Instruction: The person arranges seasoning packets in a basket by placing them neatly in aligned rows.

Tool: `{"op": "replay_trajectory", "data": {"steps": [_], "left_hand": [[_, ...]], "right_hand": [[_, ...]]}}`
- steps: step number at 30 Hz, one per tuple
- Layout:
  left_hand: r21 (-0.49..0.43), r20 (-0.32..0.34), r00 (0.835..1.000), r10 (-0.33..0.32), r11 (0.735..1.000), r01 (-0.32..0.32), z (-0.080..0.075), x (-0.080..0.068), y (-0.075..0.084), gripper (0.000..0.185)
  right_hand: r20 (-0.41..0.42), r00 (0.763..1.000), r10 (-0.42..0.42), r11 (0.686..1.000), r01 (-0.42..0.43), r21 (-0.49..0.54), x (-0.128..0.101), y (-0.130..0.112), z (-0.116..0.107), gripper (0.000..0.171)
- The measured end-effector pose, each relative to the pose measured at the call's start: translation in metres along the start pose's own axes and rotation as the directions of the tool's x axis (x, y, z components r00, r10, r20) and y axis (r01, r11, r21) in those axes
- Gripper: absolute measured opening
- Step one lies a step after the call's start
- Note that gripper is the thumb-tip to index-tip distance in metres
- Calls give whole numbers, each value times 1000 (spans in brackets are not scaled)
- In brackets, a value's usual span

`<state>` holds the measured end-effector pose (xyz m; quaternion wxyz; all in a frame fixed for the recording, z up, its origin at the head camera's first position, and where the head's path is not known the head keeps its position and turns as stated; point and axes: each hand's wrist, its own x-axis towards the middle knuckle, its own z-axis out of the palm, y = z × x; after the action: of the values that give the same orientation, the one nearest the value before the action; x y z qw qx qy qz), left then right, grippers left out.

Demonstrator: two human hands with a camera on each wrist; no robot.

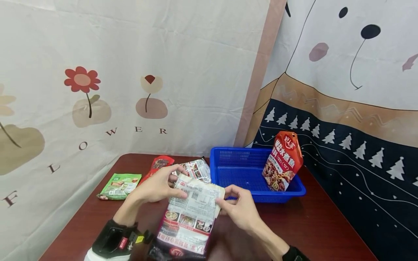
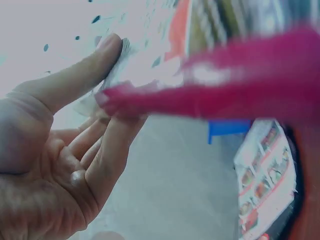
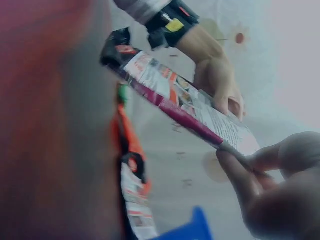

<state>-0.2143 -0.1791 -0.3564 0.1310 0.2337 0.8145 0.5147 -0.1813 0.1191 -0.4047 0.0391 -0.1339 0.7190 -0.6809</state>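
Both hands hold one flat food packet (image 1: 187, 214), its white printed back with barcode and food pictures turned up. Its magenta edge (image 2: 240, 97) crosses the left wrist view. My left hand (image 1: 160, 185) pinches the upper left part, thumb on the printed face and fingers behind. At the upper right corner my right hand (image 1: 241, 208) pinches the edge between thumb and fingers, as the right wrist view also shows. The packet's dark lower end (image 3: 115, 50) slants toward the body, above the table.
A blue plastic basket (image 1: 236, 197) stands behind the right hand, with a red seasoning pouch (image 1: 282, 161) upright inside. Beyond the left hand lie a green packet (image 1: 120, 186), a red packet (image 1: 160, 163) and a white printed packet (image 1: 198, 170). Patterned curtains back the brown table (image 1: 313, 217).
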Motion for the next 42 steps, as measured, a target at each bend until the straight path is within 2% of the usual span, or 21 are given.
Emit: {"op": "replay_trajectory", "data": {"steps": [4, 8, 13, 16, 22, 25, 35, 42], "left_hand": [[47, -99, 993, 58, 997, -54, 2, 5, 11, 60], [28, -203, 972, 119, 993, -115, 8, 13, 20, 63], [3, -350, 921, 173, 983, -183, 15, 23, 30, 65], [-36, -415, 889, 192, 973, -227, 20, 29, 36, 63], [-69, -495, 834, 246, 945, -320, 29, 38, 46, 62], [-65, -517, 812, 270, 934, -351, 32, 41, 48, 63], [-53, -544, 787, 291, 924, -379, 40, 46, 51, 61], [-54, -525, 782, 337, 903, -425, 43, 45, 53, 59]], "right_hand": [[-51, 998, -30, 1000, 30, 0, 9, -16, -8, 20], [-104, 992, -76, 996, 71, -45, 19, -30, -19, 16], [-135, 976, -169, 982, 156, -102, 30, -49, -31, 15], [-144, 964, -225, 971, 210, -117, 34, -60, -36, 17], [-129, 933, -336, 935, 314, -164, 38, -76, -48, 20], [-136, 920, -367, 922, 341, -181, 40, -80, -51, 19], [-204, 864, -461, 881, 418, -223, 46, -78, -49, 13], [-286, 816, -502, 864, 460, -206, 45, -77, -41, 12]]}}
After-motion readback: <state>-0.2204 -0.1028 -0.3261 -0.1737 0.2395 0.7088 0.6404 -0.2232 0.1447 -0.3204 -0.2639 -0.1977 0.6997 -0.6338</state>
